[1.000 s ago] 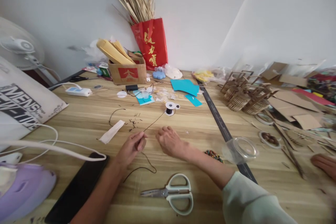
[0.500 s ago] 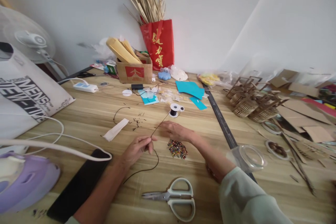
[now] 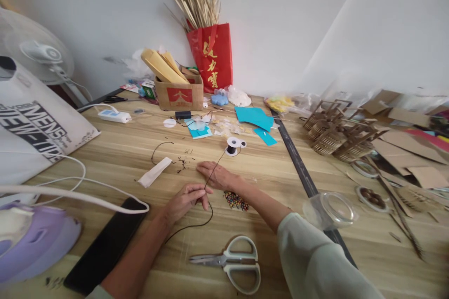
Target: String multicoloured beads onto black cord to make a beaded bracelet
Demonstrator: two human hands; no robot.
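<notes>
The left hand (image 3: 185, 200) pinches a black thread (image 3: 213, 172) between fingertips, and the right hand (image 3: 217, 175) lies flat and open on the table (image 3: 115, 149) just beyond, touching it. The thread runs far to a spool (image 3: 232, 145); beads (image 3: 236, 200) sit right of the hands, scissors (image 3: 231, 261) near.

We count two hands — the left hand (image 3: 184, 201) and the right hand (image 3: 217, 175) — over the worktop (image 3: 115, 149). One spool of black thread (image 3: 232, 145), one pair of scissors (image 3: 233, 261), one pile of beads (image 3: 236, 200), one red bag (image 3: 211, 56), one cardboard box (image 3: 179, 95) — and two teal paper pieces (image 3: 255, 117).
</notes>
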